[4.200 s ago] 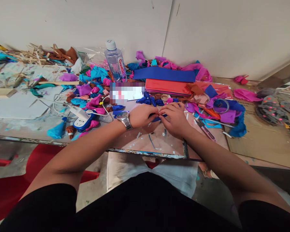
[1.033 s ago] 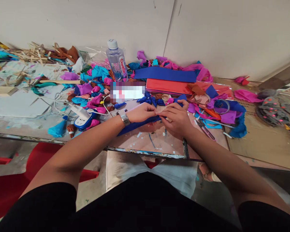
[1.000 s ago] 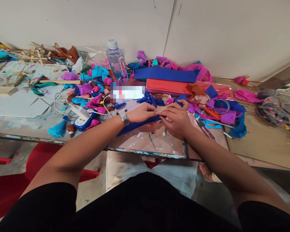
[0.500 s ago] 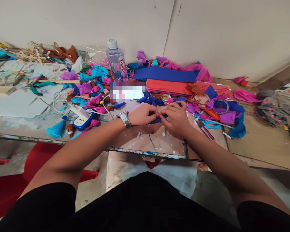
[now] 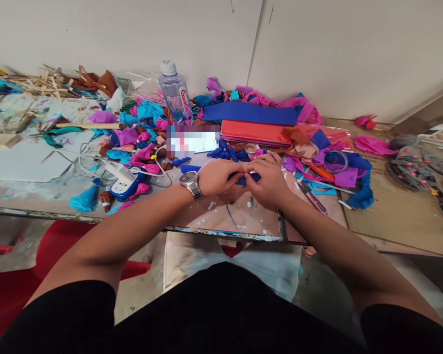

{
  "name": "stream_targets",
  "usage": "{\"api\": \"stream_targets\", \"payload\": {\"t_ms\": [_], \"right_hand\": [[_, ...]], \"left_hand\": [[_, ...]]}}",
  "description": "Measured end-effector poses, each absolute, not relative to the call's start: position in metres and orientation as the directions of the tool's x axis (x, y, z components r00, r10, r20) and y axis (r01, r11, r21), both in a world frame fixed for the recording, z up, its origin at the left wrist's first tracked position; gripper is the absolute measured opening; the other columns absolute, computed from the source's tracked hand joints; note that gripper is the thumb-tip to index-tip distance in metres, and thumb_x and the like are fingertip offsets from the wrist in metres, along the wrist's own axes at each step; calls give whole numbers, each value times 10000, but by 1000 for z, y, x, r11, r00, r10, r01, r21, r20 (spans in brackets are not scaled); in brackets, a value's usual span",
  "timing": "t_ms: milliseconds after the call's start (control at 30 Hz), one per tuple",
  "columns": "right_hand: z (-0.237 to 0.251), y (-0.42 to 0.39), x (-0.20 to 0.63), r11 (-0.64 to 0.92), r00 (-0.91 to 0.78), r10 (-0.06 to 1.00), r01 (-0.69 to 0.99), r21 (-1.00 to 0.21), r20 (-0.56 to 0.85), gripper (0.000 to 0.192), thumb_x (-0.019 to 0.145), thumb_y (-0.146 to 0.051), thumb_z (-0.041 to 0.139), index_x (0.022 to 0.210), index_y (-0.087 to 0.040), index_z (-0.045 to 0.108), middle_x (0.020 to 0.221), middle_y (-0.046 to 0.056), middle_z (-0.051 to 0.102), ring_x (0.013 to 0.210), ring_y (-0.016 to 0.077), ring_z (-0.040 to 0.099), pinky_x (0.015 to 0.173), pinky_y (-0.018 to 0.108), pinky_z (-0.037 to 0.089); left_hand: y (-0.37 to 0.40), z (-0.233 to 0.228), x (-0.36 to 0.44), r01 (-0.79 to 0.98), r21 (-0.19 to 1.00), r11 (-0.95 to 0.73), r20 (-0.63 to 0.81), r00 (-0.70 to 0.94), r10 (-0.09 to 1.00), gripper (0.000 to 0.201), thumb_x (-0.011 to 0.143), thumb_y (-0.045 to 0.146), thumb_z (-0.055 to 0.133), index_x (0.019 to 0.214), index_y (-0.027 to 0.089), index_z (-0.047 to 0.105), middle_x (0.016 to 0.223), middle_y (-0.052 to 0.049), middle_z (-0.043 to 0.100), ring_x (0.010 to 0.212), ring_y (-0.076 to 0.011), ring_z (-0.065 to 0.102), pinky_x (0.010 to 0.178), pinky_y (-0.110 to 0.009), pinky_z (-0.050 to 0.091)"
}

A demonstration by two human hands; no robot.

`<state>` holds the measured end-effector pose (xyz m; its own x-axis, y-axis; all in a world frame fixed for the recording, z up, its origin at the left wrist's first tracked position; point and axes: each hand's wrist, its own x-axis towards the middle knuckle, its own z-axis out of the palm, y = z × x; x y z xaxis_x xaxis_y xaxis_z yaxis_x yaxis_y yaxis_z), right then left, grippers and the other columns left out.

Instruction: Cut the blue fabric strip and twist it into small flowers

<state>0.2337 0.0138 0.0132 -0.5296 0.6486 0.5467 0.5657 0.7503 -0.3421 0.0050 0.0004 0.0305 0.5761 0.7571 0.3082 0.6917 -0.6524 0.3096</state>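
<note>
My left hand (image 5: 220, 178), with a silver watch on its wrist, is closed, thumb and fingers pinching a piece of dark blue crepe paper (image 5: 240, 181). Close against it, my right hand (image 5: 267, 180) pinches the same paper, so the fingertips of both almost meet. Much of the paper is hidden by the fingers; a flat blue bit (image 5: 189, 168) shows beyond my left wrist. Just past the hands lie crumpled blue paper pieces (image 5: 227, 150) and a phone (image 5: 206, 142) with its screen lit.
A water bottle (image 5: 174, 93) stands at the back among coloured paper scraps. Behind my hands lie a blue paper strip (image 5: 251, 113) and red paper sheets (image 5: 256, 132). On the right are a tape roll (image 5: 335, 161) and a cutter knife (image 5: 315, 197); a power socket (image 5: 125, 184) sits left.
My left hand and wrist have turned slightly, and a flat bit of blue paper now shows beyond the watch. Both hands keep their pinch close together.
</note>
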Motion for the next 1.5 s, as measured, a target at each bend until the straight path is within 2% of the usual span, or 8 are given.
{"api": "stream_targets", "payload": {"t_ms": [233, 333, 533, 833, 1033, 1300, 1400, 1500], "right_hand": [[12, 15, 234, 737, -525, 666, 570, -362, 530, 68, 986, -262, 642, 948, -266, 699, 999, 43, 803, 1139, 312, 645, 1153, 544, 328], [12, 15, 235, 745, -528, 657, 562, -359, 538, 98, 1015, -302, 639, 976, -266, 722, 1035, 52, 814, 1144, 317, 649, 1120, 542, 350], [12, 17, 236, 747, -527, 658, 542, -384, 537, 175, 1021, -261, 569, 975, -261, 738, 1018, 56, 814, 1110, 304, 662, 1095, 540, 375], [13, 16, 236, 743, -524, 663, 551, -381, 535, 146, 1022, -323, 640, 915, -269, 721, 988, 49, 811, 1126, 309, 656, 1106, 541, 368], [13, 14, 235, 740, -514, 664, 557, -376, 544, 153, 1031, -313, 631, 914, -259, 712, 981, 47, 806, 1139, 301, 659, 1104, 527, 358], [15, 13, 235, 743, -528, 662, 557, -372, 531, 143, 1030, -321, 634, 928, -261, 714, 1000, 47, 812, 1130, 301, 656, 1108, 534, 339], [16, 13, 235, 730, -526, 676, 570, -376, 515, 148, 1033, -322, 621, 929, -267, 711, 1001, 52, 812, 1136, 305, 653, 1113, 540, 345], [17, 13, 235, 729, -521, 678, 573, -376, 519, 166, 1042, -328, 612, 925, -271, 714, 983, 50, 810, 1118, 303, 657, 1113, 542, 349]], "left_hand": [[0, 30, 4, 692, 290, -661, 318, 582, 749, 333, 1094, 360, 476, 1076, 212, 774, 949, -79, 817, 823, -234, 739, 671, -359, 380], [3, 29, 2, 693, 331, -641, 306, 564, 767, 342, 1093, 381, 478, 1043, 210, 770, 919, -77, 808, 815, -238, 734, 688, -361, 390], [5, 30, 1, 671, 429, -605, 262, 548, 794, 388, 1099, 419, 457, 991, 214, 769, 857, -69, 785, 767, -233, 695, 693, -360, 377], [3, 32, 2, 651, 441, -618, 250, 572, 781, 379, 1089, 402, 459, 971, 205, 760, 827, -68, 759, 713, -211, 640, 678, -347, 363], [5, 29, 1, 613, 471, -634, 273, 582, 766, 273, 1010, 379, 569, 1035, 203, 777, 930, -61, 806, 794, -217, 697, 731, -347, 426], [5, 29, 1, 647, 422, -635, 255, 587, 768, 224, 917, 316, 598, 1013, 213, 772, 921, -59, 805, 804, -228, 710, 728, -350, 430], [4, 31, 1, 621, 454, -639, 265, 590, 763, 243, 949, 366, 590, 1005, 212, 769, 903, -55, 796, 775, -216, 690, 719, -347, 428], [3, 34, 1, 602, 506, -618, 261, 576, 775, 348, 1031, 429, 503, 961, 203, 758, 833, -47, 763, 717, -196, 642, 719, -344, 425]]}}
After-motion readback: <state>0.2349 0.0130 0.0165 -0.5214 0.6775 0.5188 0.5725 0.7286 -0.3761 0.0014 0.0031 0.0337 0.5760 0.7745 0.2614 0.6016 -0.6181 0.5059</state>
